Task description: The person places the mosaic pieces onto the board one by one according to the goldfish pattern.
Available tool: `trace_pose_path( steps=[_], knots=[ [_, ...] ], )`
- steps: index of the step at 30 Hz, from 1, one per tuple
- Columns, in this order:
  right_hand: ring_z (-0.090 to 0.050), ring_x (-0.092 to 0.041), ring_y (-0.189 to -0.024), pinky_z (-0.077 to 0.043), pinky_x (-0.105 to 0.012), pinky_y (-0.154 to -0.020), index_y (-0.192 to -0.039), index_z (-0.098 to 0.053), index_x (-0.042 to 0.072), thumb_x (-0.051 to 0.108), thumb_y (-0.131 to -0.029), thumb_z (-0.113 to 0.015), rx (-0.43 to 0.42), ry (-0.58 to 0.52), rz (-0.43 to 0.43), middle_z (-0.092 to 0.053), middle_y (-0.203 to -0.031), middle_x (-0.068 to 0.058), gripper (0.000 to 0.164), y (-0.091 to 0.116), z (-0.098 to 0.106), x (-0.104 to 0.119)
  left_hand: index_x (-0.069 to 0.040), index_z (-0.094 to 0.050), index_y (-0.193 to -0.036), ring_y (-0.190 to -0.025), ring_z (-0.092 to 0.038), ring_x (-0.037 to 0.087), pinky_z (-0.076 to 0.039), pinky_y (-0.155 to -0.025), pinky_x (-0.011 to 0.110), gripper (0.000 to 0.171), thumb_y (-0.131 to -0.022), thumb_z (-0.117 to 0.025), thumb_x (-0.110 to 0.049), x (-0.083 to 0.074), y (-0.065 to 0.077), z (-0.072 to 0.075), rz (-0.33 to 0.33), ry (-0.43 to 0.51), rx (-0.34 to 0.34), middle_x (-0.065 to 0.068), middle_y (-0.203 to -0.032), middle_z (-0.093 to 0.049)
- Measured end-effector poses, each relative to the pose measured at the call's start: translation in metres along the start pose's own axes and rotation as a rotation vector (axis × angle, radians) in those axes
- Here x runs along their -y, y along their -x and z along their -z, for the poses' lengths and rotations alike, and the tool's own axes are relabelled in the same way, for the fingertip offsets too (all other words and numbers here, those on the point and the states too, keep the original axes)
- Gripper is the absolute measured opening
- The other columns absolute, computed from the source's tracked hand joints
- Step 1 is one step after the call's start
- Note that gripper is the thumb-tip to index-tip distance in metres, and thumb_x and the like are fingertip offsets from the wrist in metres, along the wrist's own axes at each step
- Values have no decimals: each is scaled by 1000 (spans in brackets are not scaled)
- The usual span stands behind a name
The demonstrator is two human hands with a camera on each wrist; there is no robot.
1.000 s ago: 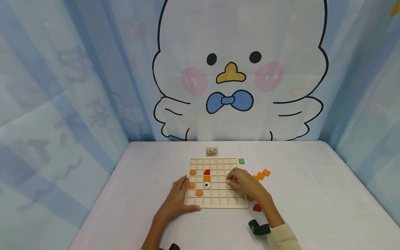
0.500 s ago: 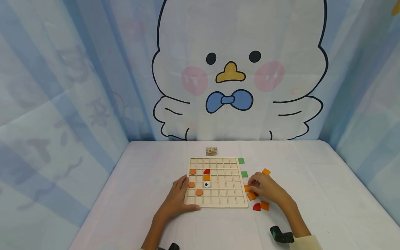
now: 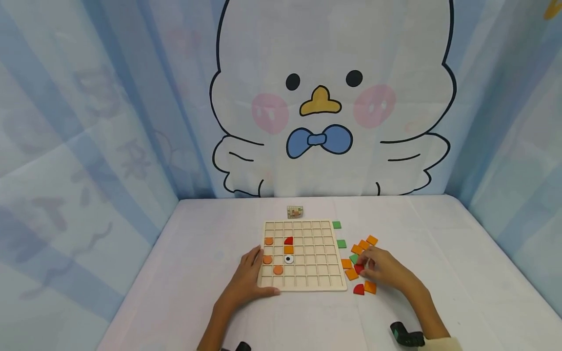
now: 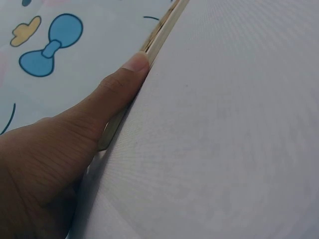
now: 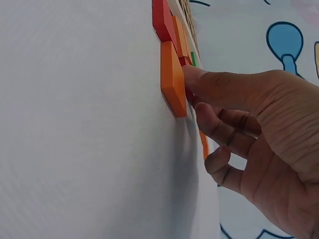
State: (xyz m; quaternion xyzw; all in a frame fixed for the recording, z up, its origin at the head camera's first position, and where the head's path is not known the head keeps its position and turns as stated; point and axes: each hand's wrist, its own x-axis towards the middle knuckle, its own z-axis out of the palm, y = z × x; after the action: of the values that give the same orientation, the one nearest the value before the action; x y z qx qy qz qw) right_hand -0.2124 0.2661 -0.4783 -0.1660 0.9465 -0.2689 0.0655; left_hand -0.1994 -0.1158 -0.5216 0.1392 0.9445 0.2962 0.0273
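A pale wooden grid board (image 3: 313, 270) lies on the table. Set in its cells are several orange discs (image 3: 278, 270), a red quarter-circle piece (image 3: 288, 241), an orange square (image 3: 289, 249) and a white disc with a black dot (image 3: 288, 259). My left hand (image 3: 246, 278) rests at the board's front left corner, fingers along the left side, thumb (image 4: 117, 87) straight along the front edge. To the right of the board, my right hand (image 3: 384, 268) pinches a red piece (image 3: 359, 269) between thumb and fingers, low among loose pieces; its full shape is partly covered.
Loose orange squares (image 3: 346, 263), a green piece (image 3: 354, 259) and another red quarter-circle piece (image 3: 358, 289) lie around the right hand. Two green squares (image 3: 341, 243) sit by the board's right edge. A small patterned card-like item (image 3: 295, 212) stands behind the board.
My right hand has moved from over the board's right side to the loose pieces. A second green square now lies beside the board's right edge. The left hand stays put.
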Motion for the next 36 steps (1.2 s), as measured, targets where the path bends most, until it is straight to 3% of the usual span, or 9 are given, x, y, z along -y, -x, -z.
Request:
trace_pose_path(
  steps=[12, 21, 30, 36],
  knots=[
    [-46, -8, -72, -43, -20, -61, -103, -69, 13, 12, -84, -75, 27, 25, 65, -53, -77, 6, 21, 0, 2, -2, -8, -24, -156, -146, -23, 30, -32, -116, 49, 124, -63, -76, -73, 0, -1, 1, -6, -20, -5, 11, -162, -20],
    [-48, -11, -72, -44, -18, -60, -98, -68, 6, 17, -82, -79, -10, -23, -22, -52, -77, 3, 22, 2, -1, -4, -7, -23, -156, -146, -23, 32, -31, -116, 52, 123, -65, -77, -70, -1, -1, 2, 0, 3, 3, 13, -162, -19],
    [-47, -6, -74, -47, -17, -64, -100, -70, 7, 12, -82, -77, -14, 2, 61, -55, -87, 3, 20, 4, -4, -8, -7, -23, -156, -146, -23, 31, -31, -116, 51, 125, -64, -75, -73, 2, 1, -2, 2, -16, 12, 13, -161, -20],
    [-47, -6, -74, -47, -17, -64, -98, -71, 8, 12, -81, -78, -16, 28, 58, -55, -84, 5, 18, 4, -3, -6, -6, -24, -155, -145, -24, 31, -32, -115, 51, 124, -64, -75, -72, 2, 0, -1, -11, -21, 0, 14, -161, -21]
  ],
)
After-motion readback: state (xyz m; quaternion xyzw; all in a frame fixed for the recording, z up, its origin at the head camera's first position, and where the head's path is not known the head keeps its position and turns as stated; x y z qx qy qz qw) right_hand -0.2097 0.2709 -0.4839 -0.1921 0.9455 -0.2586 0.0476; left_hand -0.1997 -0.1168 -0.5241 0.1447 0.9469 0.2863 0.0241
